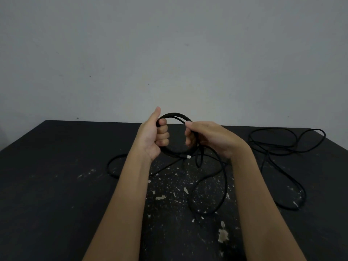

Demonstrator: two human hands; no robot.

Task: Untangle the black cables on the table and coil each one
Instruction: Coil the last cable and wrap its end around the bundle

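Note:
I hold a black cable coil (175, 116) upright above the table, between both hands. My left hand (153, 135) grips its left side with fingers curled through the ring and thumb up. My right hand (209, 138) holds the right side, fingers wrapped over the strands. A silver plug (188, 157) hangs at the coil's bottom. The same cable's loose tail (224, 183) drops to the table in a large loop below my right wrist, and another stretch (113, 166) lies left of my left forearm. A second black cable (286, 146) lies loose and tangled at the right.
The black table (56, 185) has white paint flecks (223, 235) in its middle and front. Its far edge meets a plain grey wall (169, 53). The second cable's long loop (299, 200) reaches toward the front right.

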